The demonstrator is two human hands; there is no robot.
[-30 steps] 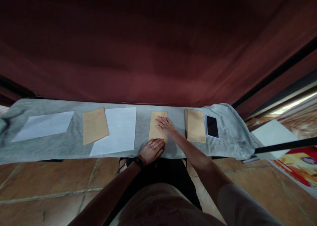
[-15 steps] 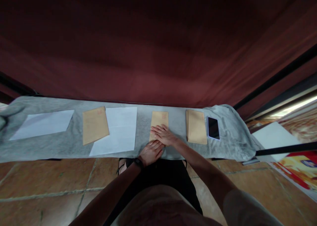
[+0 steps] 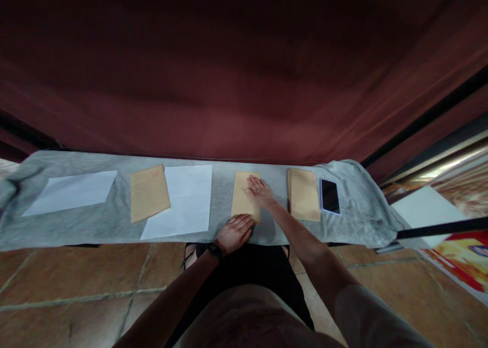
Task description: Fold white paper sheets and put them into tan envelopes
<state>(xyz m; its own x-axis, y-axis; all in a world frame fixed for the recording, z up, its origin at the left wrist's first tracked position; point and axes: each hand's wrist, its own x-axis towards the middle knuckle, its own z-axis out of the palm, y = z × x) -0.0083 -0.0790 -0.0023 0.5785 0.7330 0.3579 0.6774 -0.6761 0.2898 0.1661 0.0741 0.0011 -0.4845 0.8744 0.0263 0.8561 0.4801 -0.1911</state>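
Observation:
A brown paper envelope (image 3: 241, 193) lies flat in front of me on the grey cloth. My left hand (image 3: 235, 232), with a dark band at the wrist, rests across the envelope's near edge, fingers stretched out. Higher up, my right hand (image 3: 261, 191) lies flat on the envelope's upper right part, its fingers extended over the printed corner. Neither hand grips anything. To the right sits a stack of brown envelopes (image 3: 304, 194). On the left, another brown envelope (image 3: 150, 193) overlaps a white sheet of paper (image 3: 186, 198).
A folded white sheet (image 3: 72, 191) lies at the far left of the cloth-covered table (image 3: 114, 231). A phone (image 3: 330, 195) is right of the stack. Behind the table hangs a dark red curtain (image 3: 244, 124). Black poles (image 3: 438, 230) stand at the right.
My right hand has slid up and to the right along the envelope, away from my left hand. My left hand stays at the near edge. The view has shifted slightly.

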